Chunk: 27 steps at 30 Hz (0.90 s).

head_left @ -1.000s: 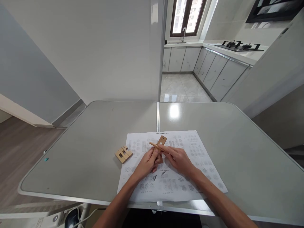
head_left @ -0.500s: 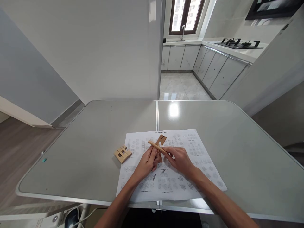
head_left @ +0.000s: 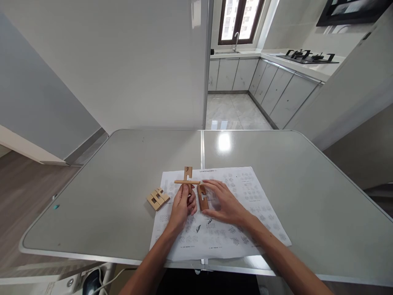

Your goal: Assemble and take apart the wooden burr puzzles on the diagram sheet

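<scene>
My left hand [head_left: 181, 207] pinches two wooden puzzle pieces at their crossing. One is a notched upright piece [head_left: 188, 171] with a dark mark like a 3 near its top; the other is a wooden bar [head_left: 181, 182] lying across it. My right hand [head_left: 225, 203] is open, with fingers and thumb spread around a darker notched wooden piece [head_left: 203, 200] over the paper. Its fingertips are close to both ends of that piece; I cannot tell whether they press on it. Left of my hands lies a block of joined wooden pieces [head_left: 158, 199] with gaps in it.
A large printed sheet [head_left: 245, 229] with small diagrams lies under my hands on the grey folding table [head_left: 101, 196]. A metal seam [head_left: 202, 149] runs down the table's middle. A small green bit [head_left: 56, 207] sits near the left edge. A kitchen is visible beyond.
My left hand has moved left with the crossed pieces, turning them more upright. My right hand has left the bar and spread open around the darker piece, which now shows more fully.
</scene>
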Available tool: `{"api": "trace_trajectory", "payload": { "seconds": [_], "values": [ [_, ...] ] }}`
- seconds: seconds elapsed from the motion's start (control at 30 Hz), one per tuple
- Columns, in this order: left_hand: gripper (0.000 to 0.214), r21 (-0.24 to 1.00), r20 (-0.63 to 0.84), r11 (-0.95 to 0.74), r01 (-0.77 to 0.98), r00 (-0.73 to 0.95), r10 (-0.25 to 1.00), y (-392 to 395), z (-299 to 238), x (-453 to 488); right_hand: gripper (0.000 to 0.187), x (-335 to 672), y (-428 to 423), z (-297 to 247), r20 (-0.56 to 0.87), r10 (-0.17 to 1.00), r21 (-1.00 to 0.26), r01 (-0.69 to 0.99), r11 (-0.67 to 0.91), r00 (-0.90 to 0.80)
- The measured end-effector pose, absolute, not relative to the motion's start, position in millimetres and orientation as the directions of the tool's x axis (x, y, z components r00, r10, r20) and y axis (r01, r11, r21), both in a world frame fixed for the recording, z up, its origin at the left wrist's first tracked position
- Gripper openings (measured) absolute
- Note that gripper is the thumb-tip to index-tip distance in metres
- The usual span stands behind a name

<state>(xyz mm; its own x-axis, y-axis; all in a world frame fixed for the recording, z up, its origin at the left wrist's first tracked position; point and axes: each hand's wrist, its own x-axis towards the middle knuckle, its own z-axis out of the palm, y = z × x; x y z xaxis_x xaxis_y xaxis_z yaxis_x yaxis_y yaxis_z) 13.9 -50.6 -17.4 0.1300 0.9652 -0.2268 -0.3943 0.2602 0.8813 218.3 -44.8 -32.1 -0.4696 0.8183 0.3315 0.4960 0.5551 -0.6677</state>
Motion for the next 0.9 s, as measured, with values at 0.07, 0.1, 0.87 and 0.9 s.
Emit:
{"api": "trace_trajectory", "payload": {
  "seconds": [0.07, 0.1, 0.87, 0.9],
  "values": [
    [0.051, 0.869, -0.236, 0.256, -0.424, 0.101, 0.967, -49, -15, 14, 0.086, 218, -45, -33, 0.307, 0.806, -0.655, 0.502, 0.565, -0.506],
    [0.051, 0.867, -0.234, 0.256, -0.428, 0.105, 0.967, -49, -15, 14, 0.086, 218, -45, -34, 0.304, 0.805, -0.653, 0.504, 0.565, -0.509],
    [0.051, 0.994, -0.105, 0.110, -0.006, 0.237, 0.966, -58, -8, 18, 0.064, 224, -41, -26, 0.034, 0.920, -0.990, -0.138, -0.022, -0.392],
    [0.052, 0.994, -0.104, 0.108, -0.005, 0.238, 0.966, -58, -8, 18, 0.067, 224, -41, -26, 0.040, 0.915, -0.991, -0.131, -0.014, -0.401]
  ]
}}
